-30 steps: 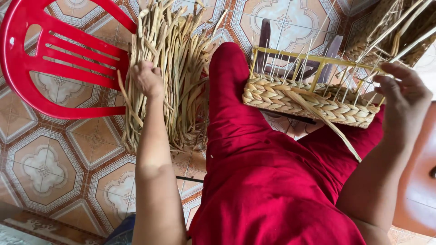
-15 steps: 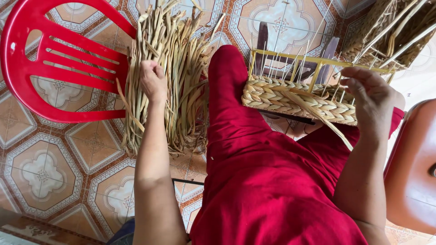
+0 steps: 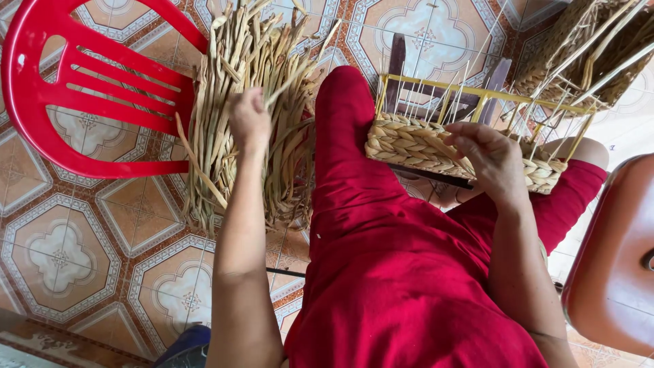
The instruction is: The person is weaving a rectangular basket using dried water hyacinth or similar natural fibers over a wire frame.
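Two hands: left hand [image 3: 249, 119] grasps straw bundle [image 3: 245, 102], right hand [image 3: 492, 160] touches basket [image 3: 409, 143].

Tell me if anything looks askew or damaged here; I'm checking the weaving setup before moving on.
Nothing stands out. The left hand is in the straw bundle lying on the tiled floor by the red chair. The right hand rests on the half-woven basket, whose rows look even on its yellow frame.

The bundle of dried reeds [image 3: 252, 109] looks fibrous, matt and rough, as does the braided weave of the half-made basket [image 3: 422, 146] on its thin yellow metal frame. The red chair [image 3: 75, 88] is glossy moulded plastic, the floor tiles [image 3: 82, 245] smooth and glazed, the red trousers [image 3: 395, 272] soft matt cloth
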